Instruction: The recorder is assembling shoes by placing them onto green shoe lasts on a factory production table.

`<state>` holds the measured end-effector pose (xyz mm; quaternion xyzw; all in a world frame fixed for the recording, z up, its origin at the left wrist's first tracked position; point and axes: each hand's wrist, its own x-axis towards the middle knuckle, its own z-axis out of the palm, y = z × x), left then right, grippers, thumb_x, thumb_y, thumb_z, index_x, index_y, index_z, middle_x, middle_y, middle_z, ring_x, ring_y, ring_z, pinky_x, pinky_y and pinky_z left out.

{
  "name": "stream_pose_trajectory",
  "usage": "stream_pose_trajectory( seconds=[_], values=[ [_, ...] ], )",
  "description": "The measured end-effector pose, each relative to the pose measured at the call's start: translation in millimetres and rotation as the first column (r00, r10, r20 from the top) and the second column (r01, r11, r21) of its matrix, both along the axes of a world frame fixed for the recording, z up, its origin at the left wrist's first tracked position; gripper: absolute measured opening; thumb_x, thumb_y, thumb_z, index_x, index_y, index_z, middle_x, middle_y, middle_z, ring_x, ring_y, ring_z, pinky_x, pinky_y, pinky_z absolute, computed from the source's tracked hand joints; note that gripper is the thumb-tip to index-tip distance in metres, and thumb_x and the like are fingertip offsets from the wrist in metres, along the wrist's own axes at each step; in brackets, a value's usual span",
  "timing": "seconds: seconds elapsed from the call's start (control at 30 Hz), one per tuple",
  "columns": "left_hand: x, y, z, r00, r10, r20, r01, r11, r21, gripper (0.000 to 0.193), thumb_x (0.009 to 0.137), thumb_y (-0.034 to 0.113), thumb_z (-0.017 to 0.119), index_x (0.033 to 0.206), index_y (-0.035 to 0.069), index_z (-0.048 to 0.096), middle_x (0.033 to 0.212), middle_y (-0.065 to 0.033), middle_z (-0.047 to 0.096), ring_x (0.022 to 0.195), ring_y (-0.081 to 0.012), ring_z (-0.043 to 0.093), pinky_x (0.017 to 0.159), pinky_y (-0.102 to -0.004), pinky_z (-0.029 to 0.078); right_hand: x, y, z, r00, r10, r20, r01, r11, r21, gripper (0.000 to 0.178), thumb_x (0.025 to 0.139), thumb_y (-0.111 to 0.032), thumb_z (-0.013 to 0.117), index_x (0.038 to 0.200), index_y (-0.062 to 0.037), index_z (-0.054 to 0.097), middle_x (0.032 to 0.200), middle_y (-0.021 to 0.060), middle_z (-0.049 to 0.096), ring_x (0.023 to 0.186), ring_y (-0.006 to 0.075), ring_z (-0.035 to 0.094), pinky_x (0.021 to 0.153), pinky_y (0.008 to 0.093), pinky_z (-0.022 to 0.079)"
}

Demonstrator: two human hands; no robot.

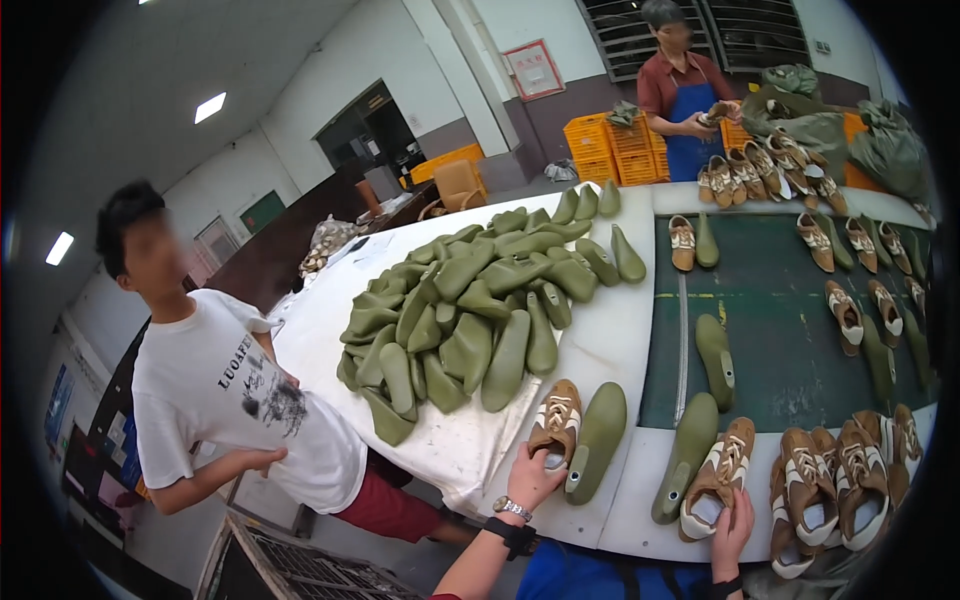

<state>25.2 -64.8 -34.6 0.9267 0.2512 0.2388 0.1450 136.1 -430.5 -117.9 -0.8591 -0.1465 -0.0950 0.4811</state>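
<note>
My left hand [533, 480], with a watch and a dark band at the wrist, grips the heel end of a brown sneaker [556, 412] with white stripes. Just right of that shoe a green shoe last [598, 440] lies on the white table edge. My right hand [733, 530] has its fingers on the rear side of another brown sneaker [728, 462], whose opening faces me. Left of this second sneaker lies another green last [686, 460]. Both shoes rest on the white surface, toes pointing away from me.
A large heap of green lasts [470, 290] covers the white table at left. A green conveyor belt [670, 350] carries sneakers and lasts at right. More sneakers [810, 480] crowd my near right. One person [240, 390] stands left; another in a blue apron [692, 125] handles a shoe beyond.
</note>
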Motion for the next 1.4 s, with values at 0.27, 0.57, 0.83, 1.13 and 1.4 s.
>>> stream_pose_trajectory(
  seconds=[0.27, 0.57, 0.83, 1.13, 1.4],
  values=[
    [13.9, -2.4, -16.2, 0.999, -0.039, -0.028, 0.038, 0.999, -0.026, 0.046, 0.067, 0.032, 0.075, 0.099, 0.003, 0.060, 0.110, -0.0228, 0.050, 0.086, -0.0387, 0.058, 0.078, -0.0430, 0.050, 7.6, -12.2, -20.2, 1.000, -0.029, 0.002, 0.029, 1.000, 0.002, 0.039, 0.089, -0.011, 0.046, 0.125, 0.0003, 0.050, 0.131, 0.0225, 0.046, 0.121, 0.0360, 0.043, 0.103, 0.0414, 0.031],
    [5.2, -6.0, -5.3, 0.990, -0.005, -0.139, -0.014, 0.991, -0.134, 0.051, 0.066, 0.028, 0.076, 0.107, 0.003, 0.059, 0.119, -0.0259, 0.047, 0.104, -0.0400, 0.053, 0.088, -0.0410, 0.046, 2.5, -10.4, -19.5, 1.000, -0.008, 0.027, 0.008, 1.000, -0.008, 0.039, 0.089, -0.011, 0.046, 0.125, 0.0004, 0.050, 0.130, 0.0218, 0.047, 0.122, 0.0353, 0.042, 0.103, 0.0410, 0.030],
    [12.6, 8.2, -19.2, 0.973, -0.231, -0.016, 0.229, 0.968, -0.102, 0.050, 0.062, 0.019, 0.075, 0.105, 0.002, 0.057, 0.129, -0.0271, 0.038, 0.113, -0.0423, 0.046, 0.097, -0.0411, 0.041, -3.8, -7.4, 5.8, 0.997, -0.071, -0.001, 0.071, 0.997, -0.036, 0.042, 0.080, -0.008, 0.053, 0.121, -0.0018, 0.054, 0.127, 0.0233, 0.048, 0.117, 0.0375, 0.045, 0.101, 0.0431, 0.032],
    [2.4, 22.1, 6.9, 0.974, -0.210, -0.082, 0.108, 0.755, -0.647, 0.035, 0.068, 0.016, 0.074, 0.098, 0.003, 0.062, 0.139, -0.0282, 0.031, 0.119, -0.0376, 0.048, 0.098, -0.0358, 0.040, -0.7, 2.0, 34.0, 0.996, -0.062, 0.068, 0.062, 0.998, -0.005, 0.039, 0.077, -0.014, 0.059, 0.115, -0.0037, 0.058, 0.121, 0.0204, 0.054, 0.109, 0.0369, 0.050, 0.096, 0.0425, 0.037],
    [36.6, 50.4, 88.9, 0.971, -0.218, 0.102, 0.240, 0.900, -0.364, 0.031, 0.076, 0.012, 0.068, 0.102, -0.002, 0.060, 0.133, -0.0266, 0.044, 0.126, -0.0310, 0.043, 0.101, -0.0340, 0.035, -3.0, -2.7, 39.6, 0.995, -0.064, 0.082, 0.065, 0.998, -0.010, 0.038, 0.077, -0.018, 0.061, 0.113, -0.0044, 0.059, 0.118, 0.0207, 0.054, 0.106, 0.0368, 0.051, 0.093, 0.0429, 0.038]
  ],
)
